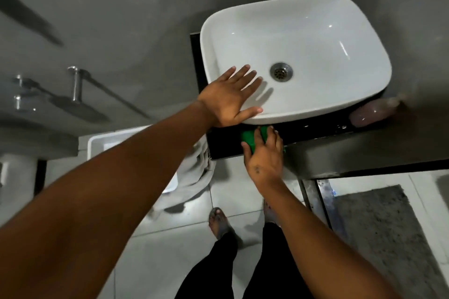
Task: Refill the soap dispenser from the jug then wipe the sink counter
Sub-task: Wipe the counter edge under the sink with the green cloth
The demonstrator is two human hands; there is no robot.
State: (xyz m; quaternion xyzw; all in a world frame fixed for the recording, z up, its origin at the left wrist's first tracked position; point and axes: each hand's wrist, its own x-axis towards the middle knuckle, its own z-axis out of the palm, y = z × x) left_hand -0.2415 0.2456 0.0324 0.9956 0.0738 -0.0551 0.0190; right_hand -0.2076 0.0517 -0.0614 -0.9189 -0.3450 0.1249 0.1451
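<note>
Pressing a green sponge onto the black counter, the right hand curls its fingers over it; left hand fingers lie spread on the sink rim; soap dispenser far right.

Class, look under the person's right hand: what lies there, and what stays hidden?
Under the right hand lies a green cloth, pressed onto the black counter. Fingers cover most of the cloth, and the counter beneath cannot be seen.

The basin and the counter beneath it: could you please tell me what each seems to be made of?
The basin looks like glazed white ceramic: smooth, with sharp light glints. The counter looks like polished black stone or glass, since it mirrors small highlights; which of the two cannot be told.
</note>
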